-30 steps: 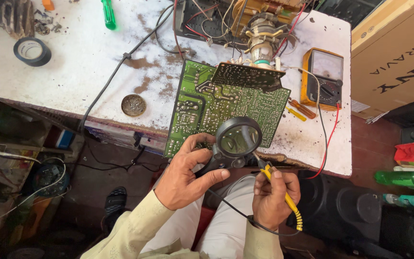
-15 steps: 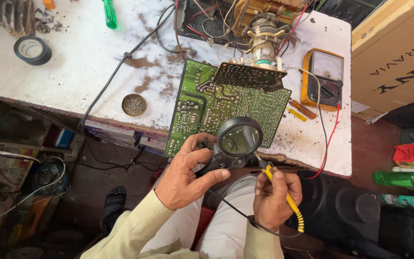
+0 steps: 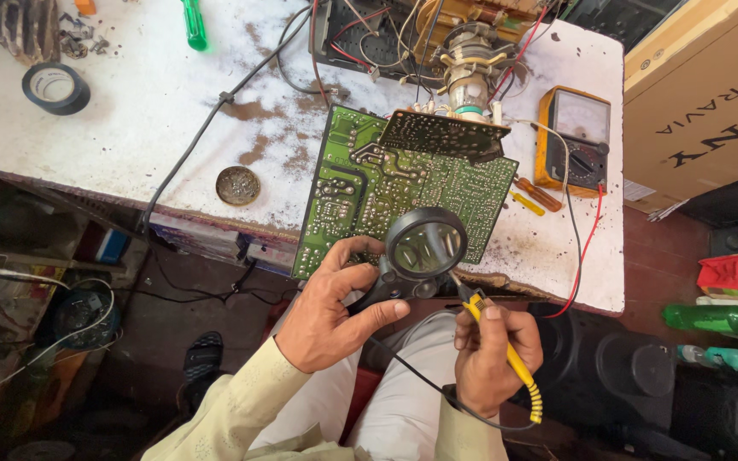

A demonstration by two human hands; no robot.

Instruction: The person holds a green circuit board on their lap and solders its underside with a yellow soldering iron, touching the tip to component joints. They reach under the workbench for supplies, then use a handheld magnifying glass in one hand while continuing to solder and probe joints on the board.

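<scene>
A green circuit board (image 3: 360,179) lies solder side up, overhanging the front edge of the white workbench (image 3: 130,128). My left hand (image 3: 330,307) grips the black handle of a round magnifying glass (image 3: 426,245) held over the board's near edge. My right hand (image 3: 493,350) holds a yellow-handled soldering iron (image 3: 506,354) like a pen, its tip pointing up toward the board beside the lens. A black cord runs from the iron down across my lap.
An orange multimeter (image 3: 572,141) with red and black leads sits right of the board. A wired chassis (image 3: 420,38) stands behind it. A round tin (image 3: 238,185), black tape roll (image 3: 55,88) and green screwdriver (image 3: 193,24) lie at left. A cardboard box (image 3: 711,102) stands right.
</scene>
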